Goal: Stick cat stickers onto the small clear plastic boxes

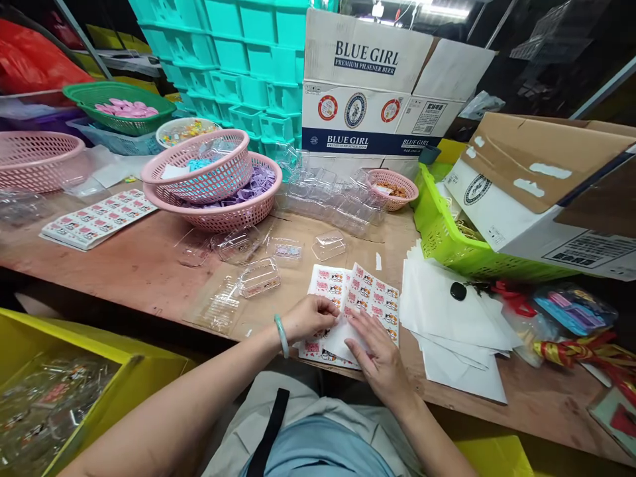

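Two sticker sheets [375,295] with cat pictures and pink print lie at the table's front edge, the upper one curled so its white underside shows. My left hand [313,319], with a green bangle on the wrist, is closed in a pinch at the curled sheet's edge. My right hand [380,354] rests on the upper sheet with its fingers stretched and the thumb apart. Beyond my hands are a clear plastic box [260,277] with a sticker on it, an open clear box [328,245] and another clear box [287,249] with small pale pieces inside.
A stack of white sheets [442,311] lies at right, beside a lime basket [442,248] bearing a carton [517,179]. Pink baskets [218,215] stand at back left, near a sticker stack [89,228]. A yellow bin [114,377] holds clear boxes at lower left.
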A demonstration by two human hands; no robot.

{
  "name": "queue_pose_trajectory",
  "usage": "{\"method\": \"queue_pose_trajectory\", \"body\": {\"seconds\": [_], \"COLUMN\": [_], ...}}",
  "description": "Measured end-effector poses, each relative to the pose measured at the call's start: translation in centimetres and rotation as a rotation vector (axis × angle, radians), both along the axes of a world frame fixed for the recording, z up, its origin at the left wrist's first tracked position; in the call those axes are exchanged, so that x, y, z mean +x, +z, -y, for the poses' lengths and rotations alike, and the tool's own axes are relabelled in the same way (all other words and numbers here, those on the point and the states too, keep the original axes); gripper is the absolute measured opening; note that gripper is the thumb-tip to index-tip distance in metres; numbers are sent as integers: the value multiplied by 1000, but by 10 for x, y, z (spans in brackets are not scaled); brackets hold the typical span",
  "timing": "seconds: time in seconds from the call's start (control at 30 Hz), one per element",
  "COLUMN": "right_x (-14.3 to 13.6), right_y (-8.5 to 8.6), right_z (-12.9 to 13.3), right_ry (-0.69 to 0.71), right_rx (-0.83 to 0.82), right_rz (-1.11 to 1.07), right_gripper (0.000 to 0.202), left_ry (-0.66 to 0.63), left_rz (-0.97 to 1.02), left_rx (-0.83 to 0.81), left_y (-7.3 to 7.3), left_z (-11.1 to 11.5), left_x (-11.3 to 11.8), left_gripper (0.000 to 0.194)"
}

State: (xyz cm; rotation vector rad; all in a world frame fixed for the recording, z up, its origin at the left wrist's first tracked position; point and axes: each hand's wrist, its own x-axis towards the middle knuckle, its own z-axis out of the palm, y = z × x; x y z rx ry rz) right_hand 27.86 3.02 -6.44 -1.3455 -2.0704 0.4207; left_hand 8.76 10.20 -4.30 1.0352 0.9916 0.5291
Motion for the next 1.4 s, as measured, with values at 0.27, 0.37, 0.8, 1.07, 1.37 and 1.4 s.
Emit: {"method": "queue_pose_trajectory", "body": {"seconds": [0.27, 0.37, 0.8, 1.07, 1.37, 1.4], "right_x": [-16, -17, -22, -17, -19, -21], "right_y": [-6, -7, 6, -2, 2, 2], "right_z": [-25, -27, -28, -28, -29, -28], "right_ry": [-79, -98, -162, -293, -164, -146], "right_rx": [-41, 68, 270, -106, -176, -140], "right_rz": [5, 34, -168, -548, -485, -446], "right_gripper": [43, 38, 26, 21, 25, 20], "left_ry": [24, 74, 243, 253, 206, 184], "left_rz": [-36, -34, 316, 301, 221, 204], "left_rx": [80, 108, 56, 40, -84, -73], "left_y": [0, 1, 9, -2, 14, 15], "left_z": [5, 6, 17, 21, 31, 31], "left_x": [8, 10, 20, 14, 5, 5], "left_gripper": [16, 21, 33, 39, 33, 30]}}
